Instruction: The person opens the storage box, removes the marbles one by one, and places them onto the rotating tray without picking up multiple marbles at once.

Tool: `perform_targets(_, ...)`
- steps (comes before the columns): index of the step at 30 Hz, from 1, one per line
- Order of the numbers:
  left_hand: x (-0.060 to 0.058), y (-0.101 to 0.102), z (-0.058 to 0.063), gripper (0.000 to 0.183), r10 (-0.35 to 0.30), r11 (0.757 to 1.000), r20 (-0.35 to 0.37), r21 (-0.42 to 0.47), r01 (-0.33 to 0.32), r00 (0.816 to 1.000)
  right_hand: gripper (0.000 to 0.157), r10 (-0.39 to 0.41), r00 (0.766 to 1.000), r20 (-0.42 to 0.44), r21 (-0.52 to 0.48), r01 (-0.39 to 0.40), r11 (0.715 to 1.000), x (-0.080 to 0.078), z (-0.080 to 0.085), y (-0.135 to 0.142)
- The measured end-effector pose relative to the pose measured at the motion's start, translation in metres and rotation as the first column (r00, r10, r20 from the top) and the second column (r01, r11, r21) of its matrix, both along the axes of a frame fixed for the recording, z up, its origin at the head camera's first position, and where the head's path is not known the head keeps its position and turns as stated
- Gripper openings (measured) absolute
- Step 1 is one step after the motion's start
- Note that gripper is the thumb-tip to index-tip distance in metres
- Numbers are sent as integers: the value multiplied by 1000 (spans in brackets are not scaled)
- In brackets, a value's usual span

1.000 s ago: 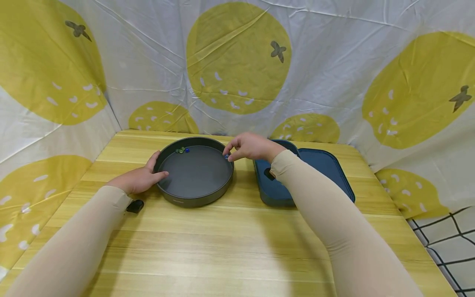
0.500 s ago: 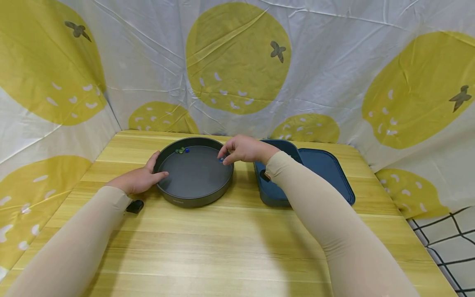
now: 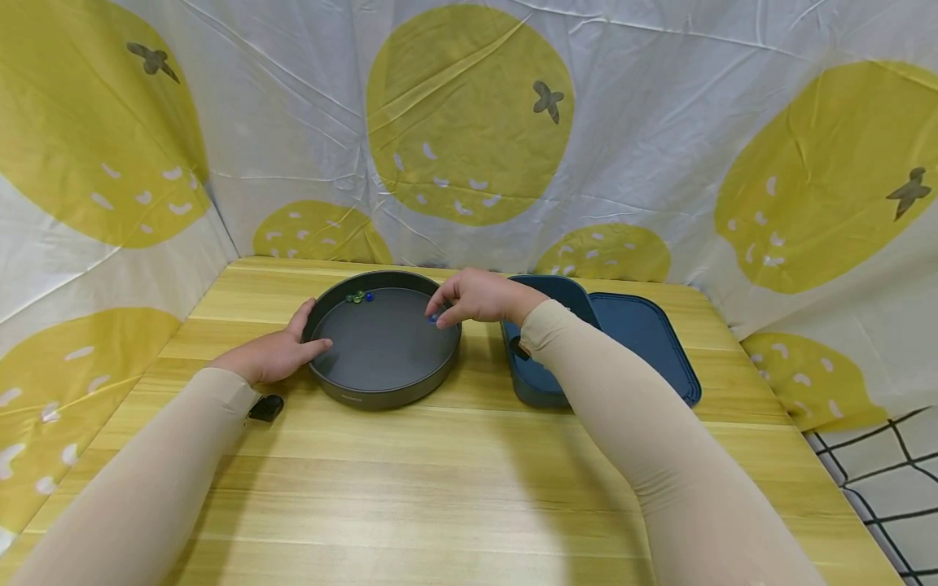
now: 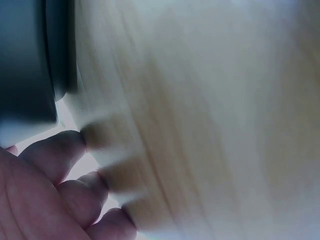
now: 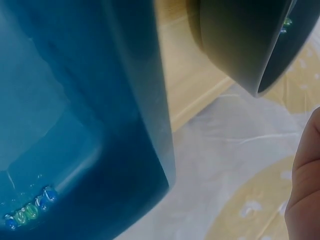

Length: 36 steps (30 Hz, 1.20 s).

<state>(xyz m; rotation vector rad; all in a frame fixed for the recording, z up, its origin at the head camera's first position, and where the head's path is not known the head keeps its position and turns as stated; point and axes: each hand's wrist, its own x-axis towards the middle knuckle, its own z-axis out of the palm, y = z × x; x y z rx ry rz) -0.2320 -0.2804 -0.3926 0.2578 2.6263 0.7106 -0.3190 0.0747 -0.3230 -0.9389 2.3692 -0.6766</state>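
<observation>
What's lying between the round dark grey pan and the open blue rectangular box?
In the head view, bare yellowish wooden tabletop lies between the pan and the box; the right hand hangs above its far end.

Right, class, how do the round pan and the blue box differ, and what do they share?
The pan is round; the box has straight sides with rounded corners. The pan is dark grey; the box is blue. The left hand touches the pan's rim, while the right sleeve hides part of the box in the head view.

Both are open-topped and hold small blue and green beads.
</observation>
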Motion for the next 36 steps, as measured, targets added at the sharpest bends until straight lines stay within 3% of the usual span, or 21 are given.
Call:
perform_targets(16, 0, 0, -1, 100, 7, 1000, 5, -3, -7, 1000, 35, -7, 1000, 7, -7, 7, 1000, 0, 1, 2)
perform_targets(20, 1, 0, 0, 101, 7, 1000, 5, -3, -7, 1000, 34, -88, 996, 15, -53, 89, 995, -5, 3, 20)
perform_targets(25, 0, -1, 0, 101, 1, 1000, 1, -4, -1, 1000, 34, -244, 970, -3, -115, 242, 963, -18, -4, 60)
perform_targets(31, -1, -3, -1, 100, -3, 1000, 1, 2, 3, 1000, 39, -369, 929, -7, -78, 368, 927, -33, -26, 99)
perform_targets(36, -1, -2, -2, 101, 1, 1000, 3, 15, -1, 1000, 42, -410, 912, -34, -31, 409, 912, -43, -40, 115)
